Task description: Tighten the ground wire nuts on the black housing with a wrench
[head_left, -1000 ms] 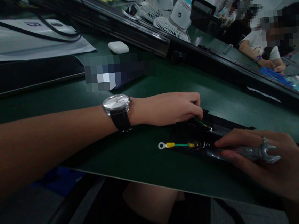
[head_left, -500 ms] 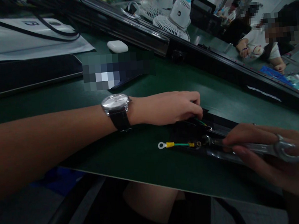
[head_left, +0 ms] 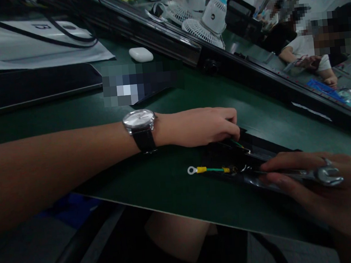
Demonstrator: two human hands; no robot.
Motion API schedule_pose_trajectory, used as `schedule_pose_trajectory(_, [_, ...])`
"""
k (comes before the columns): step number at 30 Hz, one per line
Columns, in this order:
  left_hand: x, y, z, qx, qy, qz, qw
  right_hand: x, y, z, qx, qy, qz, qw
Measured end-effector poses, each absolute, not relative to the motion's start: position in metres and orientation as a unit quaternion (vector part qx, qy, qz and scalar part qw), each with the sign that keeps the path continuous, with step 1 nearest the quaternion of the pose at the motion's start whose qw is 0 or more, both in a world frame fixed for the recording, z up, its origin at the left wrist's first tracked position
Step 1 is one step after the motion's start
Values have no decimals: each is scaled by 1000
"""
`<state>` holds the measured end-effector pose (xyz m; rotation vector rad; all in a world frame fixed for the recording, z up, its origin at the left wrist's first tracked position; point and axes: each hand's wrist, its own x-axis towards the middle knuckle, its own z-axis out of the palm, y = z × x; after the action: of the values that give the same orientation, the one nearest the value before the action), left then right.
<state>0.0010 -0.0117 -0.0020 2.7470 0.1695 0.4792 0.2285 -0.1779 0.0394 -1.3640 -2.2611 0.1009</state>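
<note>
My right hand [head_left: 324, 188] grips a silver wrench [head_left: 328, 175] between thumb and fingers, one open jaw pointing back over the hand. The wrench's far end reaches into a long black metal part [head_left: 272, 149], close to a bolt-like fitting [head_left: 234, 169]. From that fitting a short green wire with yellow sleeves [head_left: 214, 169] runs left to a bare ring terminal [head_left: 192, 170]. My left hand [head_left: 208, 124] has its fingers curled down on the black part's left end; a second green wire [head_left: 236, 143] shows beneath them. The fingertips are hidden. A watch [head_left: 139, 120] is on the left wrist.
Behind my left arm lie a dark flat slab [head_left: 36, 88], white wrapping [head_left: 41, 41] with black cables, and a white earbud-type case [head_left: 141, 54]. A dark rail [head_left: 250, 76] runs across the bench's back. Beyond are white fans [head_left: 213, 15] and a co-worker's hands [head_left: 310, 61].
The wrench's near end has tilted and shifted slightly left, with my right hand turning along. My left hand keeps its place on the part. The view has moved a little.
</note>
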Motion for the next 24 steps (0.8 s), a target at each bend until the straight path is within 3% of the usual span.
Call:
schedule_pose_trajectory(13, [0, -12, -2, 969, 65, 160, 175, 234, -175, 39, -421, -869, 104, 239])
schedule_pose_trajectory(24, [1, -11, -3, 969, 62, 164, 173, 234, -177, 40, -471, -842, 47, 257])
